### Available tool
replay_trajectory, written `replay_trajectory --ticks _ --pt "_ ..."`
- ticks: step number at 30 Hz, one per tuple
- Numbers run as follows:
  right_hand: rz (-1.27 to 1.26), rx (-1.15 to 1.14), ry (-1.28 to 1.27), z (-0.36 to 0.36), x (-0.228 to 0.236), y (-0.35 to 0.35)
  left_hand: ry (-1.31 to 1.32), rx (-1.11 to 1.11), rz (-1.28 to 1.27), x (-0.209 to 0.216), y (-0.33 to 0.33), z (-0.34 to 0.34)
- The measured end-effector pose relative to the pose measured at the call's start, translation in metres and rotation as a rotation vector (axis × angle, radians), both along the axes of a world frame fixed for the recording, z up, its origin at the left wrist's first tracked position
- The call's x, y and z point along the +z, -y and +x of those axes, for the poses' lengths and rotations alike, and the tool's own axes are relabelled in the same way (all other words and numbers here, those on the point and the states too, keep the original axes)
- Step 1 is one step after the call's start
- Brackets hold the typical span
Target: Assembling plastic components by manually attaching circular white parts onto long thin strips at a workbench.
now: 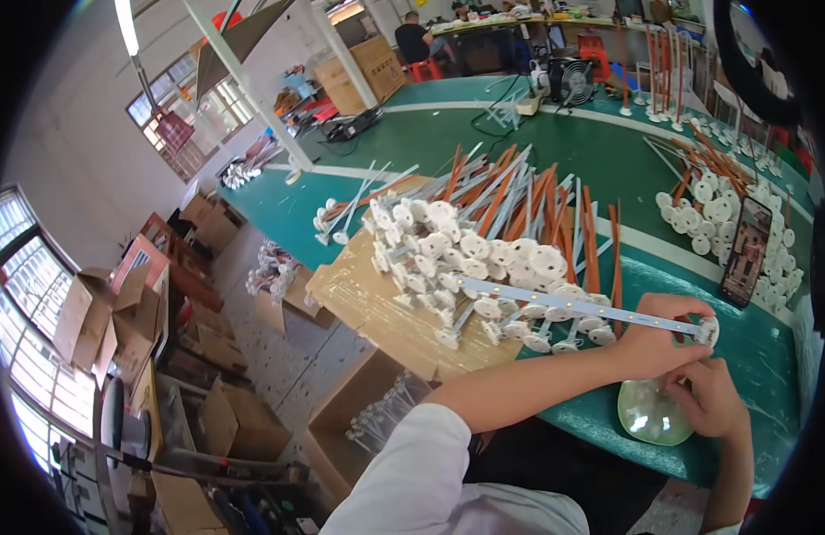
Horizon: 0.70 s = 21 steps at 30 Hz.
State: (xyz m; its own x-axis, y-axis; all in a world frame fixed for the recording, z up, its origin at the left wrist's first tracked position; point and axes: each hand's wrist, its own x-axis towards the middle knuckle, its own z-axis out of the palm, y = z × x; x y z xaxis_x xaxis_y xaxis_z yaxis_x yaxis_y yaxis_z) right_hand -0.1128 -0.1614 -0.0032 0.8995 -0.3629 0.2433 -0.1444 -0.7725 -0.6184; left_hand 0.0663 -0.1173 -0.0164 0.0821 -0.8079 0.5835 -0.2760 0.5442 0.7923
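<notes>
One long light strip (591, 309) sticks out over the pile (517, 256) from the left hand (658, 341), closed near its white round end (710, 332), maybe to keep it steady. The right hand (717, 399) curls by the bowl (653, 415) on the bench (771, 410); I can't tell if it holds anything.

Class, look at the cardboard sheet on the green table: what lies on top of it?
A heap of white discs with orange and grey strips. The heap covers much of the cardboard sheet, so that part cannot be seen.

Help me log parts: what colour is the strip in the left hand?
The strip is pale bluish-grey with small yellowish spots, in the head view.
</notes>
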Motion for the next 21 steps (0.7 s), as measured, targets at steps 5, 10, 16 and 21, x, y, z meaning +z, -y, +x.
replay_trajectory --ticks 5,10,16,21 --pt "0.025 -0.036 -0.033 0.0 0.006 -0.004 -0.042 0.039 -0.051 -0.002 0.002 -0.003" --pt "0.029 -0.072 0.055 0.004 0.002 -0.006 -0.084 0.043 -0.03 -0.009 0.005 -0.004" --pt "-0.004 -0.067 0.05 0.001 0.0 -0.006 -0.071 0.047 -0.068 -0.009 0.004 -0.006" --pt "-0.01 -0.063 0.076 0.003 -0.003 -0.006 -0.076 0.05 -0.059 -0.008 0.003 -0.005"
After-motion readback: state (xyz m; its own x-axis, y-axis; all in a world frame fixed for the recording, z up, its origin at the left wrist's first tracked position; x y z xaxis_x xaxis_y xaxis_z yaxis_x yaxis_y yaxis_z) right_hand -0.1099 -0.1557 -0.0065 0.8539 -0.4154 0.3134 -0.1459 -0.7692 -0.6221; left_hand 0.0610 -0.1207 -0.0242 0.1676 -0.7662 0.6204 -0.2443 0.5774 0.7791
